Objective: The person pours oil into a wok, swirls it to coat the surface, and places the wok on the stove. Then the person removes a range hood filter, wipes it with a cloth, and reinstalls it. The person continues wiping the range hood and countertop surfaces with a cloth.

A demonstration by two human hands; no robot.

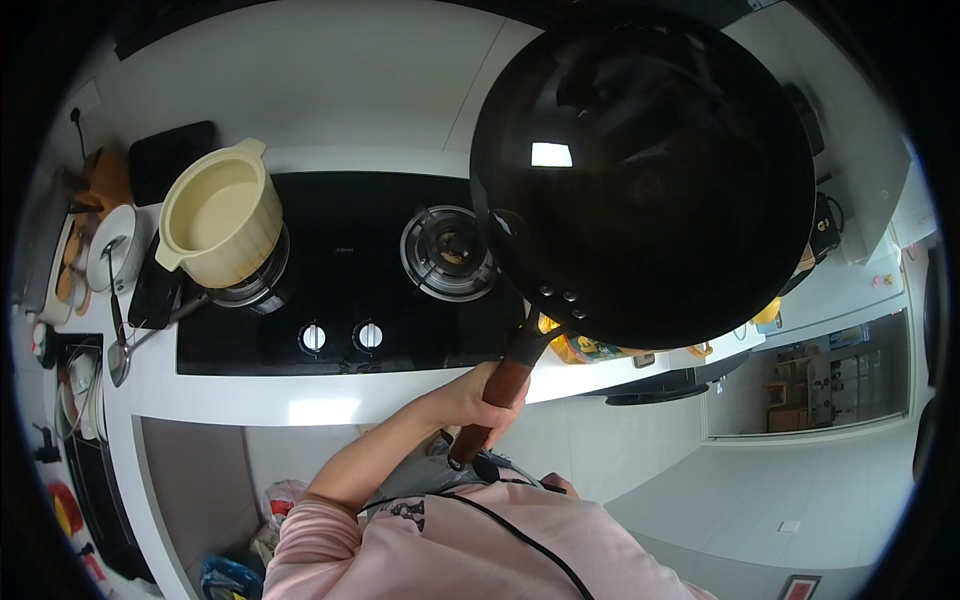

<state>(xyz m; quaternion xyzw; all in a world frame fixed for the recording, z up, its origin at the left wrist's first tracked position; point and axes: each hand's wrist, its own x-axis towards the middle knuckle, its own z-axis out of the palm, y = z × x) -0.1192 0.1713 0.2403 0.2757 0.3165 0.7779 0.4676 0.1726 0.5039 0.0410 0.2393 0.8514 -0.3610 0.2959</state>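
My left hand [486, 405] is wrapped around the reddish-brown wooden handle of a large black wok [645, 195]. The wok is held up in the air, its dark inner face towards me with a bright window-like reflection. It covers the right end of the gas hob [337, 270] and part of the counter behind it. The right burner [450, 253] is partly hidden by the wok's rim and carries no pot. Only a small part of what seems to be my right hand [559, 484] shows near my waist, its fingers hidden.
A cream two-handled pot [221, 214] stands on the left burner. Left of it are a white bowl [116, 247], a ladle [118, 360] and a knife block [107, 176]. A bottle of yellow oil [589, 349] lies partly behind the wok. Dishes [84, 390] sit in a pull-out rack.
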